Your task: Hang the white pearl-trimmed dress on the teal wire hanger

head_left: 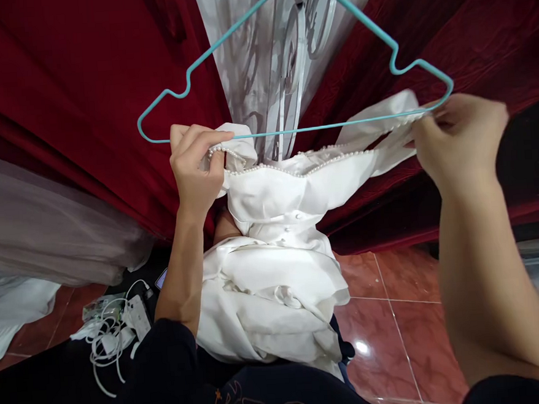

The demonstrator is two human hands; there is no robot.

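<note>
A white satin dress with a pearl-beaded neckline and small buttons hangs down over my lap, its skirt bunched in folds. Above its neckline is a light-blue wire hanger. My left hand is closed at the hanger's lower bar, pinching the dress's left strap, whose pearl edge curls by the thumb. On the other side, my right hand grips the right strap close to the hanger's right corner, stretching it outward; its fingertips are partly hidden. The hanger's hook is cut off at the top.
Dark red curtains hang on both sides, with a white patterned panel between them. A power strip with tangled white cables lies at lower left. Sheer fabric hangs at left. Red tiles cover the floor.
</note>
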